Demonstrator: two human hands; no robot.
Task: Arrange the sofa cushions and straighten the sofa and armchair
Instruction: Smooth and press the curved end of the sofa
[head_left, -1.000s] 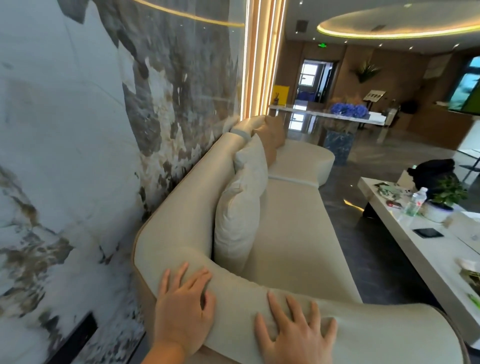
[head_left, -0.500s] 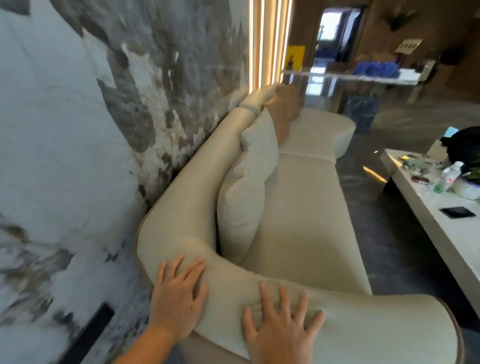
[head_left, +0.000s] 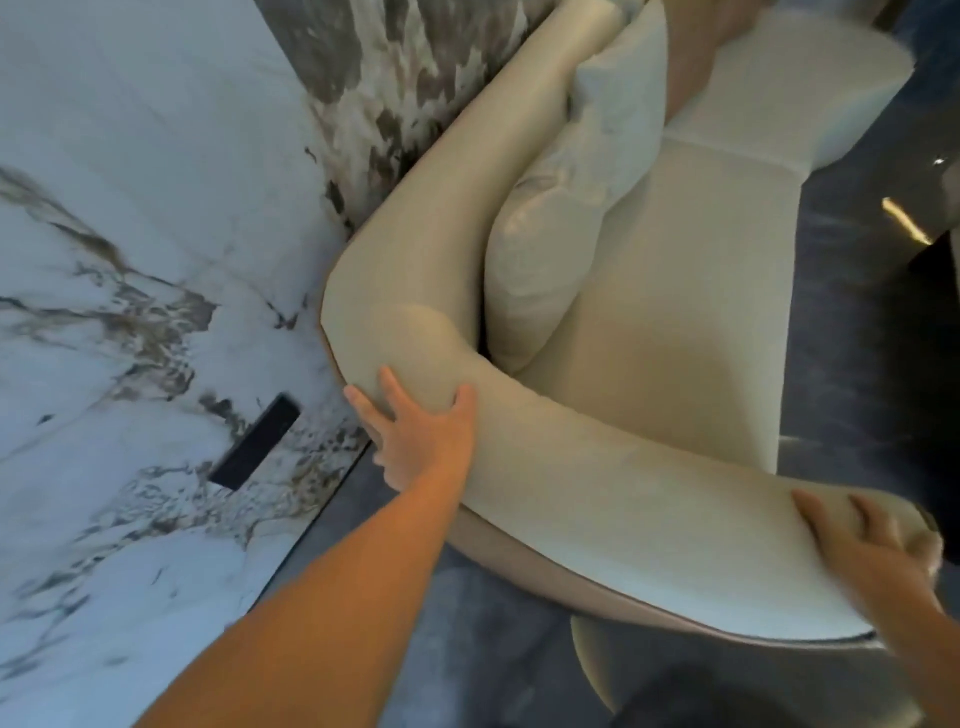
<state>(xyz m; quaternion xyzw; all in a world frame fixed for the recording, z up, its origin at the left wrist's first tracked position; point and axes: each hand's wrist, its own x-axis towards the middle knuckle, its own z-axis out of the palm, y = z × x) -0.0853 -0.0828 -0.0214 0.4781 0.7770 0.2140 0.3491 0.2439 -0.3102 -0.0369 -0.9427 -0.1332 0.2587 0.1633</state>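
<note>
Wall: one marbled wall (head_left: 130, 218) fills the left, with one dark slot (head_left: 255, 442) low in it.
Sofa: one cream sofa (head_left: 691, 322) runs from near to far, its back just beside the wall; its curved arm (head_left: 597, 483) crosses the near side.
Floor: dark floor (head_left: 872, 338) on the right.
Cushions: two pale cushions (head_left: 561, 244) lean against the sofa back, perhaps a third beyond, too blurred to count.
Left hand: one left hand (head_left: 421, 441) spread on the arm's left corner, thumb on top, fingers down its outer side.
Right hand: one right hand (head_left: 878, 545) at the arm's right end, grip wrapped over its rounded edge.
</note>
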